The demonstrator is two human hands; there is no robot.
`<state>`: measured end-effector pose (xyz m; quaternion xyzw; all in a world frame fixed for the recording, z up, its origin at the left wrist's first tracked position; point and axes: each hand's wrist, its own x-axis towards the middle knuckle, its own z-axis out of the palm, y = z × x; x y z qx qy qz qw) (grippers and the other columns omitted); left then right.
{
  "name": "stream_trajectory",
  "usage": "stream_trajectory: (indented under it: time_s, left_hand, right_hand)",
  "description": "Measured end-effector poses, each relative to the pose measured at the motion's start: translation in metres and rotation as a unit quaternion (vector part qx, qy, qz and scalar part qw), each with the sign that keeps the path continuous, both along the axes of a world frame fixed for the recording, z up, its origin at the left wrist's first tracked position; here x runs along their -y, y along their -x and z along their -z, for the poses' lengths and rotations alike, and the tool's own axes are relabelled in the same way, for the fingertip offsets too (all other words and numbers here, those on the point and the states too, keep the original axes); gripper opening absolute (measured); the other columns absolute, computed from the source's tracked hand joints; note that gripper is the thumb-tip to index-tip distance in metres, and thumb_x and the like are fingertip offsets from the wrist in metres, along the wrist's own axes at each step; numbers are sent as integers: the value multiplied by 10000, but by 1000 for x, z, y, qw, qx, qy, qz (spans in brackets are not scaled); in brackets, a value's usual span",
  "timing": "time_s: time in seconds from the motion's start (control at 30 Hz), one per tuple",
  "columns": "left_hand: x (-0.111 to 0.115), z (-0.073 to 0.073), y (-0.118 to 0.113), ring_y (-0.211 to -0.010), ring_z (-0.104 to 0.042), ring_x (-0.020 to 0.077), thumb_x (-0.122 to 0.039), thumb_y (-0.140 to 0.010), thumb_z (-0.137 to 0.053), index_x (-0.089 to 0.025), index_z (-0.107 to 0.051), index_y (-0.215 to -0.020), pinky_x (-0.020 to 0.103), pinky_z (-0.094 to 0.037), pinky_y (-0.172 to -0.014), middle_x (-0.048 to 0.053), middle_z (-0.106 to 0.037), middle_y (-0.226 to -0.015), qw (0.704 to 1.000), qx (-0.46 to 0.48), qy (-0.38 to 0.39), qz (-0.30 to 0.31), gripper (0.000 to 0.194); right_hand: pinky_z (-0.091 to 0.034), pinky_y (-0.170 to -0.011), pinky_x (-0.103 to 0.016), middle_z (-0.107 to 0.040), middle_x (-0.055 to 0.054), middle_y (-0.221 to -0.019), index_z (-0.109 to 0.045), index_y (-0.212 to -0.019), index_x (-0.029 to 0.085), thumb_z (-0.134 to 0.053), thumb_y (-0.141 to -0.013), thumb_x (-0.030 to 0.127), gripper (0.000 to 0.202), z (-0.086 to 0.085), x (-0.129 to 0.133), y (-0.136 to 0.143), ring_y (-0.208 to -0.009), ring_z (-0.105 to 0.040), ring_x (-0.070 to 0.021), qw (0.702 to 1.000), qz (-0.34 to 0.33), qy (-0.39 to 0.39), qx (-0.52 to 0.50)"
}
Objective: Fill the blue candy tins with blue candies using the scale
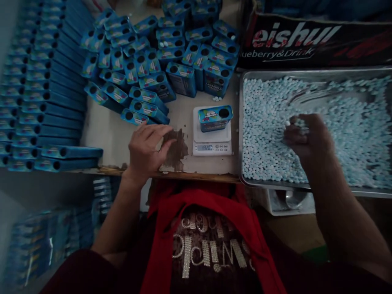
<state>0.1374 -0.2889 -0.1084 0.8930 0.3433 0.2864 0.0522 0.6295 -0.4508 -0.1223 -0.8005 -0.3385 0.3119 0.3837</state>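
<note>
My right hand [310,134] is over the metal tray [241,122], its fingers curled around several small candies [304,130]. Pale blue and white candies [263,134] cover most of the tray's bottom. My left hand [148,143] hovers by the table's front edge, thumb and fingers apart with nothing between them. Just right of it, a white digital scale [197,141] carries one upright blue tin [214,118] with a dark round hole in its top. The scale's display seems to read 132.0, though the digits are small.
Many blue tins [154,85] stand close together behind the scale. Stacked rows of tins [49,94] line the left side. A few loose candies [217,99] lie behind the scale. A black printed carton [306,43] stands beyond the tray. Under the tray sits another white device [275,206].
</note>
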Motion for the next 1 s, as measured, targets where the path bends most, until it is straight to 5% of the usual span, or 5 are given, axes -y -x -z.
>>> stream_trajectory:
  time_s: [0.13,0.4,0.6,0.8,1.0]
  left_hand:
    - [-2,-11,-34,-1340,-834,352,-392,-1173,-827,-330,-783,-1489,654,-553,-1422,63,-879,-1386,995,69,56,-33,325]
    - [-9,1,-86,-1564,-738,411,-600,-1017,-1029,-331,-540,-1756,584,-626,-1341,160,-751,-1641,977,112,176,35,926]
    - [-10,4,-139,-1289,-866,304,-383,-1142,-905,-244,-738,-1519,427,-719,-1154,123,-848,-1438,941,188,246,137,435]
    - [-3,-27,-203,-1349,-839,364,-233,-1010,-1007,-236,-794,-1460,470,-690,-1182,124,-869,-1420,955,138,148,219,497]
    - [14,-21,-239,-1342,-852,361,-164,-952,-1039,-224,-803,-1430,483,-692,-1175,129,-880,-1422,950,120,149,246,536]
  right_hand:
    - [-232,-634,-544,-562,-138,-809,-624,-675,419,-602,-855,731,361,-1,18,3,-681,-476,-273,974,43,-103,-198]
    - [-341,-686,-453,-711,-111,-1017,-811,-1428,381,-297,-1165,737,678,6,6,16,-747,-427,-296,985,-118,-106,-62]
    - [-429,-697,-456,-765,-162,-1191,-799,-1380,313,-377,-1149,788,676,-12,-26,39,-883,-550,-320,968,-111,-213,-67]
    - [-548,-810,-535,-718,-146,-1169,-751,-1330,331,-529,-1026,816,614,-58,-58,70,-1051,-615,-388,939,13,-324,-114]
    - [-579,-852,-541,-637,-110,-1017,-728,-1314,346,-395,-1030,1010,795,-65,-65,83,-1002,-671,-381,945,114,-308,-2]
